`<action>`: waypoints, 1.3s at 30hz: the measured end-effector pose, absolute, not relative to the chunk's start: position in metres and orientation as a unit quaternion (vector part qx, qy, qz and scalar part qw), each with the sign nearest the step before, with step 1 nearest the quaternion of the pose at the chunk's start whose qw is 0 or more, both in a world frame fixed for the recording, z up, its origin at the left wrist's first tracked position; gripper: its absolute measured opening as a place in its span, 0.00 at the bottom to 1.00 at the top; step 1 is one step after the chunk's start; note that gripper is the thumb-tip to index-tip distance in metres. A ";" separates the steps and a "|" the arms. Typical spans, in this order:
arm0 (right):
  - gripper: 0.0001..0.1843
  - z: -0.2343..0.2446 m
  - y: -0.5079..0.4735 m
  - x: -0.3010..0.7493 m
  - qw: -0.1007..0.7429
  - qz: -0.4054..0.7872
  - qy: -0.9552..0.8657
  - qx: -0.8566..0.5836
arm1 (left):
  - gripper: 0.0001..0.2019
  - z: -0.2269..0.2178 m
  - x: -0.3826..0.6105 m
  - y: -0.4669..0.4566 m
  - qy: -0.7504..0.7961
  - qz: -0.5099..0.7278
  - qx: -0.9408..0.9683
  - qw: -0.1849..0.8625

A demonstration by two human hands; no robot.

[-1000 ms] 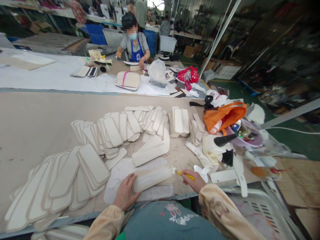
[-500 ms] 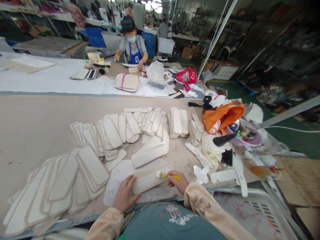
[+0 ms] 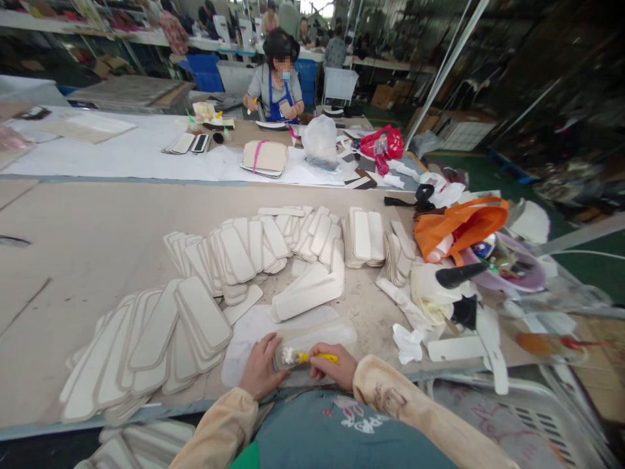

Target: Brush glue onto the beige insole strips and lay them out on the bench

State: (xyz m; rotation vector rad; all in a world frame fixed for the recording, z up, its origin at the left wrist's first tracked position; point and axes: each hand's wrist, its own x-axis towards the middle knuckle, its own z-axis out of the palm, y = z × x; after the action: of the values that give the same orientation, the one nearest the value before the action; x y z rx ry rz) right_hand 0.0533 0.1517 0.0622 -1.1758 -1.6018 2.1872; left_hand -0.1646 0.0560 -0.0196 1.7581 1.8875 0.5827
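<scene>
My left hand lies flat with fingers spread on the left end of a long whitish piece at the table's near edge. My right hand is closed on a small brush with a yellow handle; its white bristles touch the piece close to my left fingers. The piece rests on a pale sheet. Fanned rows of the same whitish oblong pieces spread to the left and behind.
An orange bag, a black-handled tool, white scraps and a purple bowl crowd the right. A white basket stands at lower right. Another person works at the far table.
My right hand has drawn the brush leftward along the piece, from its right end to near my left hand. The view has shifted a little, moving everything to the right.
</scene>
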 end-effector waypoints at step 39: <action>0.13 0.057 0.189 0.132 0.145 0.661 -0.509 -0.532 | 0.34 -0.030 -0.169 0.054 0.684 0.239 0.649 0.231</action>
State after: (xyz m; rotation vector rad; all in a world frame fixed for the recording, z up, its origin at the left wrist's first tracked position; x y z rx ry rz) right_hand 0.1323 0.1889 0.0572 -1.5337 -1.4669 1.9032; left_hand -0.1693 0.0543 -0.0295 1.7854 1.8820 0.6572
